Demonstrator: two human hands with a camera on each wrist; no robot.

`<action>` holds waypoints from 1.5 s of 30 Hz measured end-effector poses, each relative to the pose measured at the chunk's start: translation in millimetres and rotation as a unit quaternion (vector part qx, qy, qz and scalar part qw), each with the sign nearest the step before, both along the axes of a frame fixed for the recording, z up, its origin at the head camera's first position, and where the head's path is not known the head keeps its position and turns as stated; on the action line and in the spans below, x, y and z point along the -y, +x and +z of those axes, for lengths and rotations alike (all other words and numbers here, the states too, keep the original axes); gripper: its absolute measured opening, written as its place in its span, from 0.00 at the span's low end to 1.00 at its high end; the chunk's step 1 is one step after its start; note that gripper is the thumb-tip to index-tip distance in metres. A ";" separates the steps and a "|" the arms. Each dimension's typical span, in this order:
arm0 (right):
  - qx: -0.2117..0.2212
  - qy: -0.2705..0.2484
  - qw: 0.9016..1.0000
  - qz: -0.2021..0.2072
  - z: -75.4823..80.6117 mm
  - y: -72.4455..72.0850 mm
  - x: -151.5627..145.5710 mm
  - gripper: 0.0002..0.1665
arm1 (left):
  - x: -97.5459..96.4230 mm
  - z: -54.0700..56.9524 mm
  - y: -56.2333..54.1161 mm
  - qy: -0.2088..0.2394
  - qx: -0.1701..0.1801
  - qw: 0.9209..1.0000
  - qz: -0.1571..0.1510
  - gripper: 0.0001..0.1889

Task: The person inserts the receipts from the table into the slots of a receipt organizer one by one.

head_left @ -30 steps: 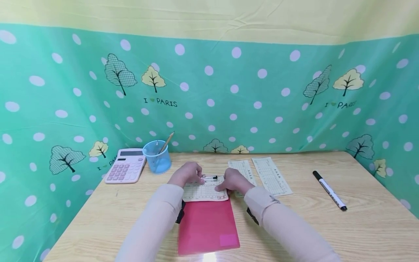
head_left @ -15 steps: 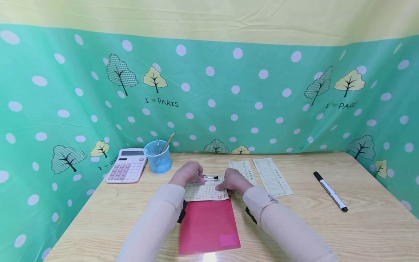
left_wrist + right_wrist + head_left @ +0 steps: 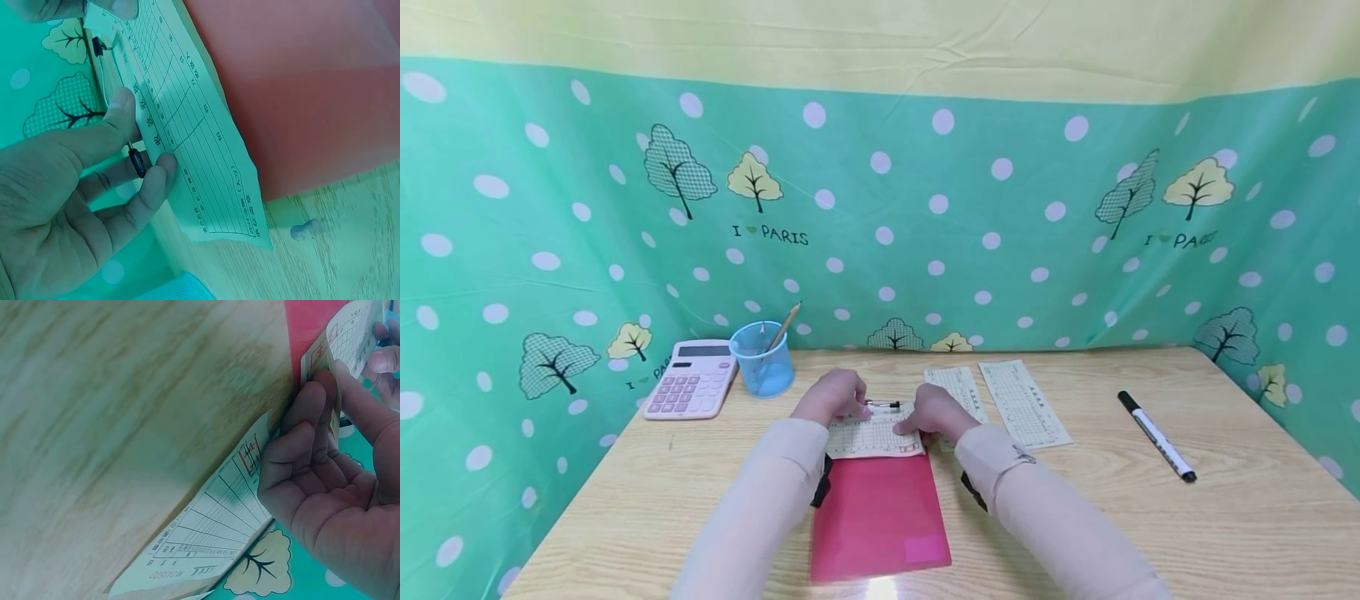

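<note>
A printed paper slip (image 3: 874,437) lies across the top of a flat red board (image 3: 880,521) that has a wire clip with black tips. At the slip's upper left, my left hand (image 3: 835,397) pinches its top edge beside the wire clip (image 3: 889,405). In the left wrist view, the thumb overlaps the wire and a fingertip touches the printed slip (image 3: 178,106). My right hand (image 3: 938,413) pinches the slip's right side, thumb on top. The right wrist view shows curled fingers under the slip's edge (image 3: 320,353); the left hand partly hides the wire.
Two more printed slips (image 3: 1024,404) lie right of the board, one partly behind the right hand. A black-and-white marker (image 3: 1156,437) rests farther right. At back left stand a pink calculator (image 3: 692,380) and a blue mesh cup (image 3: 763,367) with pencils. A patterned curtain (image 3: 880,208) hangs behind.
The slip's left edge and the left hand have shifted slightly to the right. The slip's lower edge sits a little higher on the board. The right hand keeps nearly the same place.
</note>
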State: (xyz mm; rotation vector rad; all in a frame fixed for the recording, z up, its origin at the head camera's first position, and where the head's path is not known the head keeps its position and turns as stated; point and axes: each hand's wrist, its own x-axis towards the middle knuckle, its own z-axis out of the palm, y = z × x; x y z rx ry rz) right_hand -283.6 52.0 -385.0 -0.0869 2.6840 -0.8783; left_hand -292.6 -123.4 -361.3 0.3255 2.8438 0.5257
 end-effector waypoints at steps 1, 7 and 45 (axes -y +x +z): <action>0.000 0.002 1.000 0.000 0.1 -0.1 -0.2 0.26 | -0.7 0.5 0.1 -0.003 -0.001 1.000 0.000 0.15; 0.003 0.007 1.000 -0.005 -0.5 -1.2 -1.7 0.26 | -3.3 0.2 -1.0 0.001 0.001 1.000 0.007 0.15; -0.095 -0.045 0.991 0.080 16.3 13.1 -52.3 0.09 | 1.3 -11.8 9.9 0.002 -0.081 0.996 -0.022 0.19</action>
